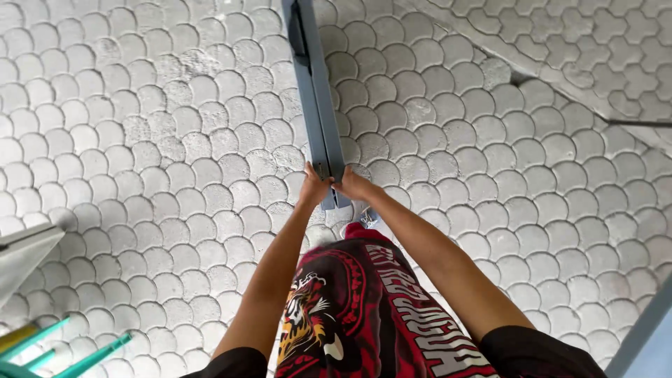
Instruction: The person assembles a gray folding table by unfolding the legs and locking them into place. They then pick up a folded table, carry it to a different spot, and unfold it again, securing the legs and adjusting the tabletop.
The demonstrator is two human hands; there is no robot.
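A long grey-blue metal channel beam (316,91) lies on the scalloped paving and runs from the top of the view down toward me. My left hand (314,187) grips its near end from the left side. My right hand (351,185) grips the same end from the right. Both arms stretch straight down over my red and black printed shorts (350,308). The very end of the beam (334,201) shows just below my fingers.
Grey fish-scale paving stones (175,154) cover the ground. A raised kerb strip (560,77) crosses the top right. A grey panel edge (24,255) and teal and yellow bars (63,350) sit at the lower left. Another grey-blue bar (644,329) stands at the lower right.
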